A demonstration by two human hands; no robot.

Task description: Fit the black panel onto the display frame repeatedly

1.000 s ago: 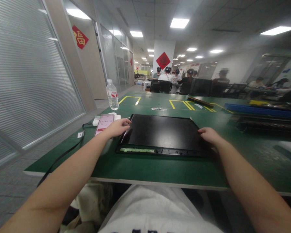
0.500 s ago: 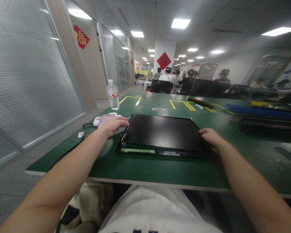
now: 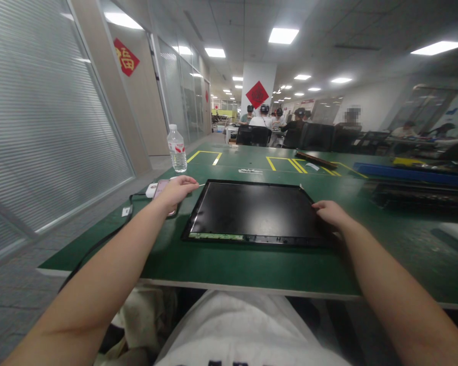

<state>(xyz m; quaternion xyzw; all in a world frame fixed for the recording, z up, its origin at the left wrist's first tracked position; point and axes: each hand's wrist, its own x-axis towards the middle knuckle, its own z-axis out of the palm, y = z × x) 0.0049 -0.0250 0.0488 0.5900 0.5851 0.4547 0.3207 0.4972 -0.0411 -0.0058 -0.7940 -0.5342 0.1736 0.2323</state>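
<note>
A black flat LCD screen panel point(image 3: 248, 208) lies in a shallow black frame point(image 3: 301, 243) on the green table point(image 3: 229, 269). Along the frame's near side a narrow green circuit board point(image 3: 216, 236) shows at the left. My left hand point(image 3: 180, 189) is just off the panel's far left corner, fingers stretched towards it and holding nothing that I can see. A thin white cable shows just past its fingertips. At the right edge, my right hand point(image 3: 330, 212) grips the screen panel with thumb and fingers; its lower fingers are hidden.
A phone point(image 3: 161, 188) and a white charger point(image 3: 151, 190) with a black cable lie left of the panel. Behind them stands a water bottle point(image 3: 177, 148). Yellow tape marks the table's far part. A dark strip point(image 3: 316, 160) and blue-topped parts point(image 3: 400, 173) lie at the right. People sit beyond.
The screen panel has dropped from a raised, tilted position to lie flat within the frame. My left hand has let go of its left edge and moved slightly left. My right hand stays.
</note>
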